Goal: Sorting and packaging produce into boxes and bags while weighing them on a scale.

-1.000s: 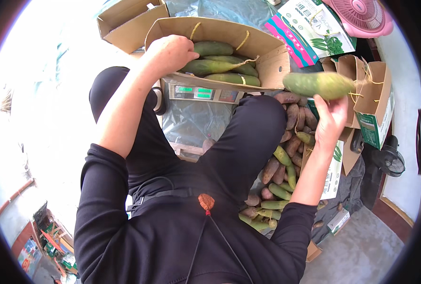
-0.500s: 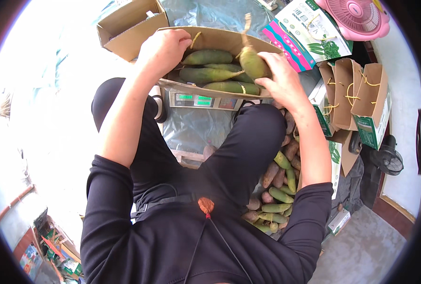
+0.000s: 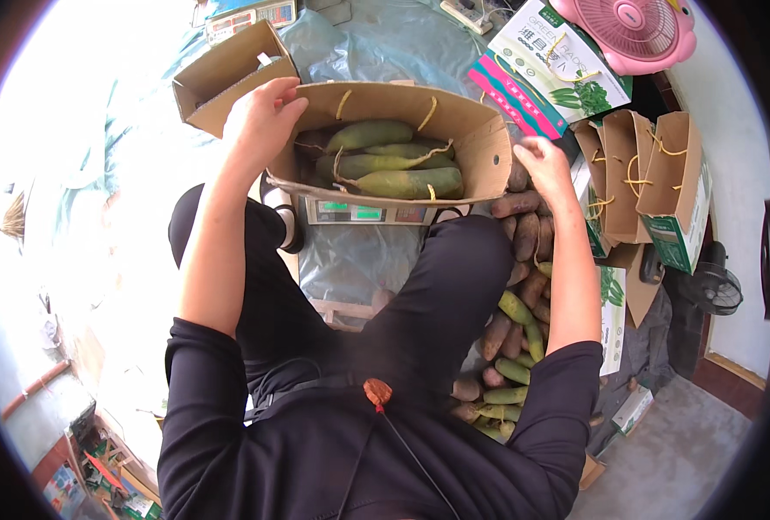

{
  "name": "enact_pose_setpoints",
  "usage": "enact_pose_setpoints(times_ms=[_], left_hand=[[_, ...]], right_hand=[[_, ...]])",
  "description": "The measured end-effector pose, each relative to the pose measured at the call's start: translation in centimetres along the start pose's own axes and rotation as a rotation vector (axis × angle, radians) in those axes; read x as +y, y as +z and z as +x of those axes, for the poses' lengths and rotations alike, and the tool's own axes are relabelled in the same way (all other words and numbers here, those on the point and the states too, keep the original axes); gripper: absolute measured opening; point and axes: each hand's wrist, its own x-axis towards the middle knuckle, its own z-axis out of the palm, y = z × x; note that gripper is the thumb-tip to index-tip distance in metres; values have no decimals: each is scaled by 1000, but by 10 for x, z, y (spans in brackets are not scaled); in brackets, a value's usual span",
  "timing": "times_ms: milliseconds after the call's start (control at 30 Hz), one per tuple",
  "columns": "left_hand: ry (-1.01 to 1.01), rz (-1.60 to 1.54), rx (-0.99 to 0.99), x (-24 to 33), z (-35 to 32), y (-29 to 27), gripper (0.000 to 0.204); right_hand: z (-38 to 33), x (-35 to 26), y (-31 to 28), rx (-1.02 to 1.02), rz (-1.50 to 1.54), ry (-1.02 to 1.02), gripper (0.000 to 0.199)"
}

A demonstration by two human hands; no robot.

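Observation:
An open cardboard box (image 3: 482, 149) stands on a digital scale (image 3: 355, 211) in front of my knees. Several long green radishes (image 3: 395, 183) lie inside it. My left hand (image 3: 260, 121) grips the box's left wall at the rim. My right hand (image 3: 546, 170) is just outside the box's right wall, fingers apart and holding nothing. It hovers over a pile of green and brownish radishes (image 3: 524, 251) on the floor beside my right leg.
A second, smaller empty carton (image 3: 220, 74) sits at the back left. Folded printed cartons (image 3: 548, 74) and upright paper carrier bags (image 3: 662, 173) stand at the right. A pink fan (image 3: 636, 30) is at the top right. Plastic sheeting (image 3: 376, 52) covers the floor.
My right hand carried a green radish from the right into the box, let it go, and drew back to the box's right side. My left hand kept hold of the box.

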Motion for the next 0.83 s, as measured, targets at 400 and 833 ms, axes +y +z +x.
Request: enact_pose_setpoints(times_ms=[400,833], left_hand=[[-108,323,-320,-38,35,-42,40],[-678,-581,-529,-112,3,-2,54]], right_hand=[[5,-6,22,-277,120,282,29],[9,-27,41,-435,758,611,42]])
